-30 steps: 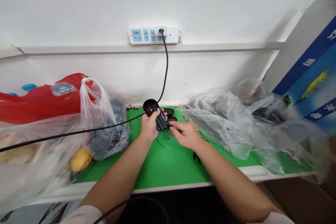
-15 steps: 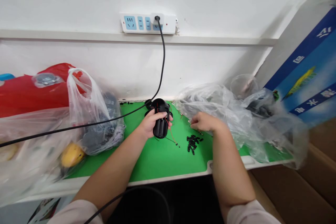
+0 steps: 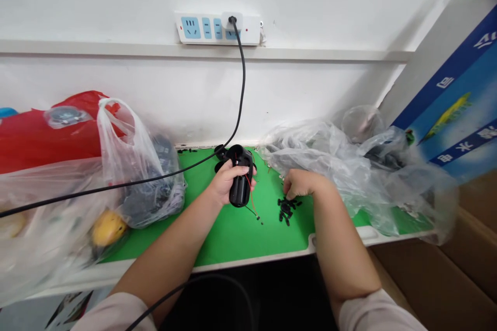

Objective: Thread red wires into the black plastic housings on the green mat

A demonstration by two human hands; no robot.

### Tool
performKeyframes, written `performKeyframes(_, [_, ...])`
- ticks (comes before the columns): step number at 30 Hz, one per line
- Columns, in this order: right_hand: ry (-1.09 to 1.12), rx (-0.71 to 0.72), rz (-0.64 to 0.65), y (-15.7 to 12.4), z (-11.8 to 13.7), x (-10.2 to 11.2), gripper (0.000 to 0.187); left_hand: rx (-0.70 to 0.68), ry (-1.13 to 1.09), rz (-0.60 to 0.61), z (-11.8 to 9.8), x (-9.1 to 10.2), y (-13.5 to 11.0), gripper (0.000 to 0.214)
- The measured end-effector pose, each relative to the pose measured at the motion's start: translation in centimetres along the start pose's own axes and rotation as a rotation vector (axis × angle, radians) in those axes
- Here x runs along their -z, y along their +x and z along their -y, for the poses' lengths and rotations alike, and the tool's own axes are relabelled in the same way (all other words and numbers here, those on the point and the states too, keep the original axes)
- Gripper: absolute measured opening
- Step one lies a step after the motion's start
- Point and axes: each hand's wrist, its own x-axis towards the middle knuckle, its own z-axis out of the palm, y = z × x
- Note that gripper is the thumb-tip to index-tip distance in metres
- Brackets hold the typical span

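The hands are apart over the green bench point(image 3: 229, 238): the left hand point(image 3: 225, 184) clamps a black corded device point(image 3: 240, 191) upright, keeping its thin wires hanging free, while the right hand point(image 3: 303, 183) reaches down to a heap of small black parts point(image 3: 286, 211) beside it.

The only legible writing sits on the blue box point(image 3: 458, 108) at the right: white Chinese characters on dark blue bands. The lower band point(image 3: 464, 145) shows 水 and 电 (tilted and cropped by the frame) — the upper band's characters are too slanted to read with confidence.
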Motion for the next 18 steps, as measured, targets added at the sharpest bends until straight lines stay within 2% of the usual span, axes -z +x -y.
performKeyframes(5, [-0.024,0.030,-0.018,0.3,0.2,-0.5,0.023,-0.011,-0.005,-0.044,-0.1,0.0,-0.1,0.042])
performKeyframes(12, [-0.055,0.113,-0.163,0.3,1.8,-1.5,0.017,0.004,-0.026,-0.080,-0.6,-0.1,-0.2,0.038])
performKeyframes(18, [-0.106,0.199,-0.252,0.3,3.0,-1.6,0.018,0.014,-0.017,-0.076,-0.8,0.3,-0.3,0.035])
